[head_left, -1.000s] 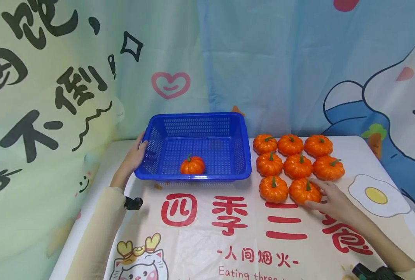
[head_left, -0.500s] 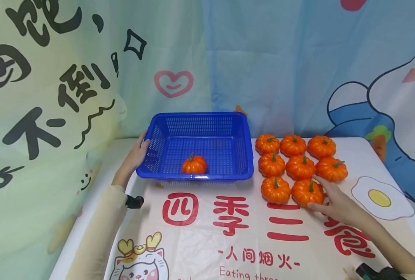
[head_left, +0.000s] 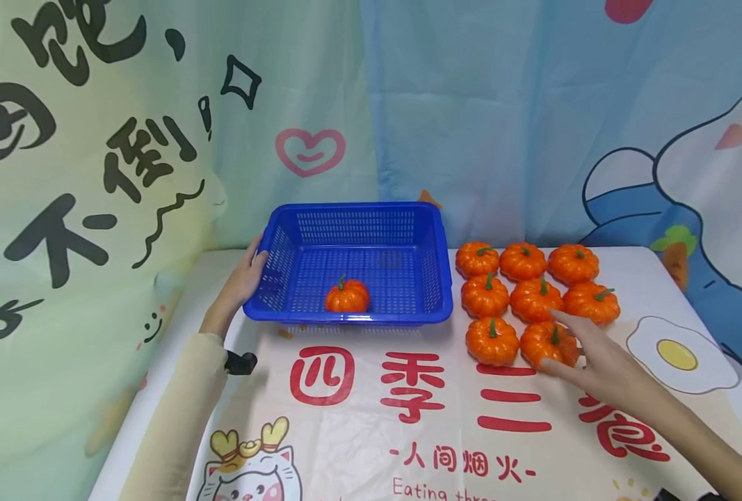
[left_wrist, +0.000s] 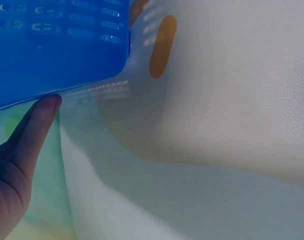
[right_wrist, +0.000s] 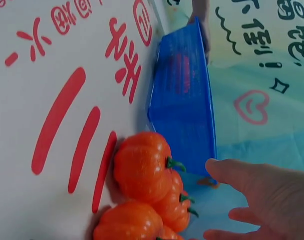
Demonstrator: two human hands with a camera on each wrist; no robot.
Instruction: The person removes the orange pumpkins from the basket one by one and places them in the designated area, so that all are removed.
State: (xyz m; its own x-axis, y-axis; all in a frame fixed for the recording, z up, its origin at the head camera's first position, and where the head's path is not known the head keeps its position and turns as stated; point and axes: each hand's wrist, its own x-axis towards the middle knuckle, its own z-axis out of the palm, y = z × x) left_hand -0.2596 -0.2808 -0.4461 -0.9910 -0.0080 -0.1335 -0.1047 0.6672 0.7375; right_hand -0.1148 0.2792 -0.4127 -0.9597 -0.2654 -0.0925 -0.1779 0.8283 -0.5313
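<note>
In the head view my left hand (head_left: 243, 277) rests against the left side of a blue plastic basket (head_left: 352, 318), its fingers lying along the outer wall. The left wrist view shows straight fingers (left_wrist: 39, 127) touching that wall. A small orange pumpkin (head_left: 348, 297) with a green stem sits inside near the front. My right hand (head_left: 602, 362) is spread over the right side of the front-row pumpkin (head_left: 542, 342), thumb and forefinger apart. In the right wrist view the right hand (right_wrist: 272, 195) has extended fingers, with nothing gripped, above the pumpkins (right_wrist: 141, 167).
Several more pumpkins (head_left: 535, 299) stand in rows right of the basket. The front row also has a pumpkin (head_left: 492, 341) on its left. A printed cloth (head_left: 358, 445) covers the table. Behind the basket hangs a patterned curtain (head_left: 458, 139).
My right hand has drawn up from around the front-row pumpkin and its fingers are straighter. The pumpkins keep their places. My left hand stays at the basket; the view has shifted slightly.
</note>
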